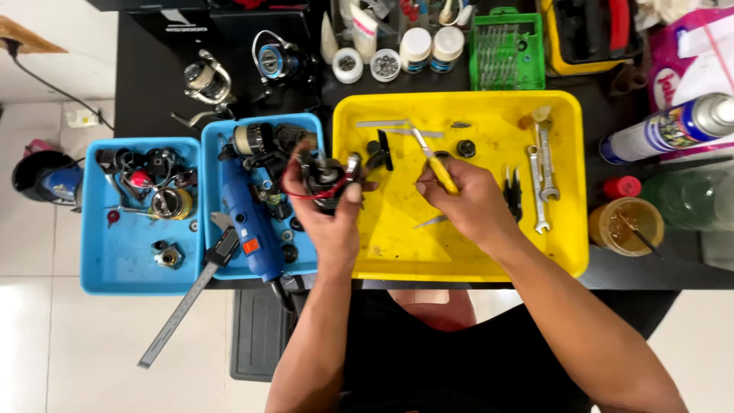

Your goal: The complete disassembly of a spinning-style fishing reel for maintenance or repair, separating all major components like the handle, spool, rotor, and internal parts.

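Note:
My left hand (329, 218) grips a dark fishing reel body (327, 176) with a red wire, held over the gap between the right blue tray and the yellow tray (569, 252). My right hand (470, 203) holds a yellow-handled tool (437, 164) whose metal tip points up and left, above the middle of the yellow tray. The two hands are a short way apart. Small black parts (466, 147) and thin metal pieces (382, 123) lie in the yellow tray behind the hands.
Two wrenches (540, 180) and black tweezers (512, 191) lie in the yellow tray's right side. Two blue trays (115, 268) on the left hold reel parts and a blue rotary tool (252, 229); a caliper (187, 294) juts over the edge. Spray can (673, 126), jars, bit set (505, 50) and spinning reels (206, 80) stand behind.

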